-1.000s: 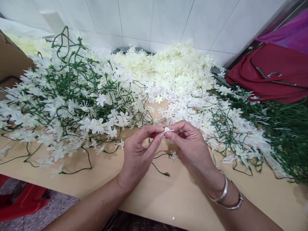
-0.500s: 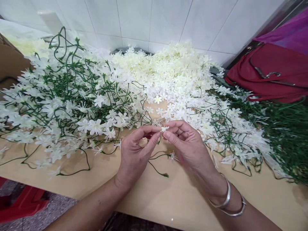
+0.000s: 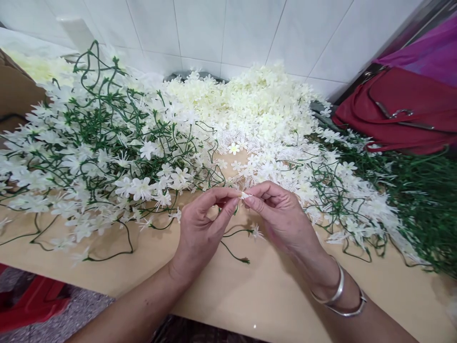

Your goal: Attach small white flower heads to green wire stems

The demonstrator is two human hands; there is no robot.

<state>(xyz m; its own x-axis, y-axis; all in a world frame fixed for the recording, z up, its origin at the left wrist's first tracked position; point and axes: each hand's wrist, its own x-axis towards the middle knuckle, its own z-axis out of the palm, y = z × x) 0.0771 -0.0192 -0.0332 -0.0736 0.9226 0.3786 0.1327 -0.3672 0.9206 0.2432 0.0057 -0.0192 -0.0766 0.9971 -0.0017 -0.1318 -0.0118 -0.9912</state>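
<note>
Between my two hands is a small white artificial flower [image 3: 244, 195], mostly hidden by the fingertips. My left hand [image 3: 203, 224] pinches a green stem with thumb and forefinger, close below the blossom. On the blossom's other side, my right hand [image 3: 282, 216] grips its petals between thumb and index finger. Below the hands a green branched stem [image 3: 233, 255] hangs or lies over the table, with a white stamen tuft [image 3: 256, 232] on one branch. To the left spreads a large heap of white flowers on green stems [image 3: 117, 157].
Loose cream blossoms [image 3: 250, 95] are piled against the tiled wall [image 3: 200, 28]. White stamens and stems [image 3: 339, 200] lie at the right, beside bundled green stems [image 3: 421, 205]. A red bag [image 3: 400, 109] sits at the back right, a cardboard box [image 3: 17, 95] far left, a red stool [image 3: 35, 305] below.
My right fingers have closed further over the white flower and moved slightly down, so less of its petals shows. My left hand has hardly moved.
</note>
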